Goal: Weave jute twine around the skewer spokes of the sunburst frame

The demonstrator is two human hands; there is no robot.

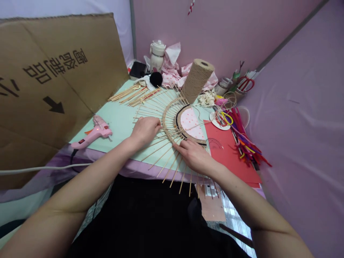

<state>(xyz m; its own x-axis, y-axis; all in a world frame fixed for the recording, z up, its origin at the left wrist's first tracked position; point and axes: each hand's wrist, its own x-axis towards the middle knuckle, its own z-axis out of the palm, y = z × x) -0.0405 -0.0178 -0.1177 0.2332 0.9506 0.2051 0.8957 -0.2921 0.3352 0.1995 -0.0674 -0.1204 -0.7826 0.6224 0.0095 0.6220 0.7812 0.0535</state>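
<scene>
A half-round piece with thin wooden sticks (163, 160) fanning out lies on the pale green table top, its near sticks reaching past the front edge. Its centre is pink dotted fabric (192, 123), edged by a black and tan band, with a twine ring (164, 120) woven farther out. My left hand (146, 132) is at the ring's left side, fingers bent and pressed together among the sticks; what they pinch is too small to make out. My right hand (194, 154) rests over the ring's near part, its fingers on the twine and sticks.
A pink glue gun (92, 134) lies at the left before a big cardboard sheet (61, 71). Behind stand a twine cone (197, 80) and a white bottle (157, 57). Loose sticks (134, 94) lie at the back left, red paper (228, 154) and coloured pipe cleaners (243, 138) at the right.
</scene>
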